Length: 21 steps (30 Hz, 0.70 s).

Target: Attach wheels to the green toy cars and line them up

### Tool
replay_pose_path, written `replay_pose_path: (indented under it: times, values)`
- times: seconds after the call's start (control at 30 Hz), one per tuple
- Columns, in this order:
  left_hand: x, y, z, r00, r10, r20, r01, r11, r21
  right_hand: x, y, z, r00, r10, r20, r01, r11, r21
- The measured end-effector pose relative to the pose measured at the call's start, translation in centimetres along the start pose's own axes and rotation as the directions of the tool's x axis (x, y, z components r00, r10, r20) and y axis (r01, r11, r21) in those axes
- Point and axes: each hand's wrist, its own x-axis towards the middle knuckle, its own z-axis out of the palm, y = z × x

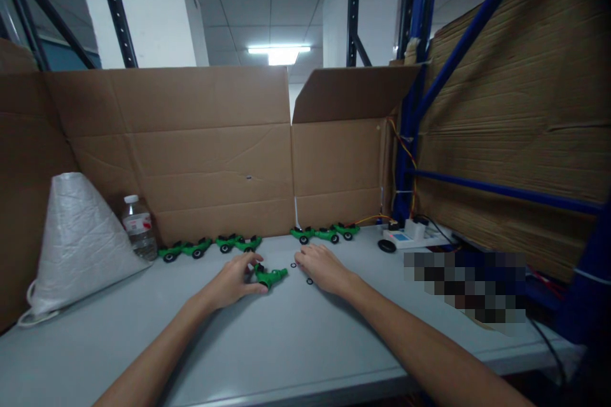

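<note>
My left hand curves around a small green toy car, with the thumb at its near side and the fingertips at its far side. No wheels can be made out on the front part of this car. To the right, my right hand rests on the table with its fingers bent and drawn together; what they hold, if anything, is hidden. Two small black rings lie close to that hand: one ring by the fingertips and another ring below the knuckles.
Several green toy cars with black wheels line the back of the white table, against a cardboard wall. A silvery bag and a water bottle stand left. A power strip and blurred-out area are right.
</note>
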Motion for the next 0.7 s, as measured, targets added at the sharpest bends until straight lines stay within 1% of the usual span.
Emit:
replay_pose_path:
  times: [0.2, 0.4, 0.7]
  values:
    - [0.02, 0.19, -0.14, 1.000, -0.009, 0.013, 0.009, 1.000, 0.018, 0.02, 0.16, 0.13, 1.000, -0.008, -0.011, 0.009, 1.000, 0.012]
    - [0.08, -0.04, -0.15, 1.000, 0.006, 0.027, -0.007, 1.000, 0.027, 0.23, 0.26, 0.41, 1.000, 0.005, -0.008, -0.005, 1.000, -0.009]
    - [0.05, 0.33, -0.29, 0.999, 0.002, 0.032, -0.002, 1.000, 0.021, 0.02, 0.19, -0.48, 0.999, 0.027, -0.030, -0.027, 0.999, 0.024]
